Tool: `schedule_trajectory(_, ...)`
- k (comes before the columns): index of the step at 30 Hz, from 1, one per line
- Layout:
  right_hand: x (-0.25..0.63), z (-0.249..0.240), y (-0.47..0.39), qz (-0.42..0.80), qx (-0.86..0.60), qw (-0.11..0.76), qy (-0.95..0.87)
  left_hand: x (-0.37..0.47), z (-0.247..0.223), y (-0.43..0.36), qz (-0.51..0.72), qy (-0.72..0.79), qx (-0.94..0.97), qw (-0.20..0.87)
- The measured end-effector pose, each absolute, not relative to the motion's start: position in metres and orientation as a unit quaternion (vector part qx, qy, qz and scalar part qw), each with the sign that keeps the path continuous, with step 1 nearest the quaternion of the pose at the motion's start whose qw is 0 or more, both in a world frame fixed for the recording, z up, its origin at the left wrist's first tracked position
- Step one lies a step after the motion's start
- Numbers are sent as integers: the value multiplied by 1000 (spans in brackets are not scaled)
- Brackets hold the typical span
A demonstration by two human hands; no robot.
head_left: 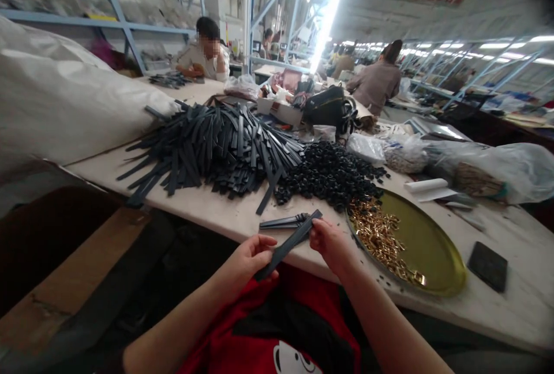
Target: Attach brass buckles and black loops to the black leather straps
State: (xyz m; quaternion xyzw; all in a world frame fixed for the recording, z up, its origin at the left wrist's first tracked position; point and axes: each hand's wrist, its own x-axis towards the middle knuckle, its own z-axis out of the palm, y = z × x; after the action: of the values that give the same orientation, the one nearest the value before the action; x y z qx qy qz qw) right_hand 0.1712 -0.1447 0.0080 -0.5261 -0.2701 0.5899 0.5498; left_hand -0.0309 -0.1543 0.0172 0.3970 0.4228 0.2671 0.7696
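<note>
A flat dark strap (289, 245) slants between my two hands over the table's front edge. Its lower end is held by my left hand (256, 255), thumb on top and fingers beneath. Near the upper end, my right hand (331, 241) pinches the strap's edge. Just behind it lie a few assembled dark straps (281, 223). A large pile of dark straps (216, 149) spreads behind my left hand, and beside it is a heap of small black loops (333, 172). Gold metal buckles (381, 232) lie in a round olive tray (433, 247) right of my right hand.
A black phone (487, 266) lies on the table (515, 310) at the right. Plastic bags (515, 172), a black bag (326, 109) and a white paper roll (428, 186) are farther back. A white sack (73, 97) stands at left. Other people sit in the background.
</note>
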Motion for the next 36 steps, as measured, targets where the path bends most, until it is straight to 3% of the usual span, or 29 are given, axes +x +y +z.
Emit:
schedule_trajectory(10, 185, -8, -132, 625, -546, 507, -234, 22, 11, -115, 154, 385, 337, 845)
schedule_trajectory(15, 191, -4, -127, 617, -559, 430, -349, 39, 7, -97, 145, 386, 339, 846)
schedule_trajectory(17, 205, -6, -115, 546, -591, 418, -422, 38, 8, -89, 154, 409, 339, 833)
schedule_trajectory(20, 231, -12, -84, 308, -685, 391, -532, 33, 12, -76, 182, 445, 333, 812)
schedule_trajectory(22, 243, -18, -58, 159, -715, 320, -601, 31, 15, -68, 185, 458, 320, 808)
schedule_trajectory(25, 246, -27, -27, 41, -735, 175, -654, 30, 18, -57, 176, 464, 288, 819)
schedule_trajectory(29, 243, -40, -14, 3, -735, 70, -674, 30, 19, -48, 184, 445, 258, 838)
schedule_trajectory(36, 260, -49, -34, 99, -706, 146, -686, 31, 19, -42, 168, 448, 260, 839)
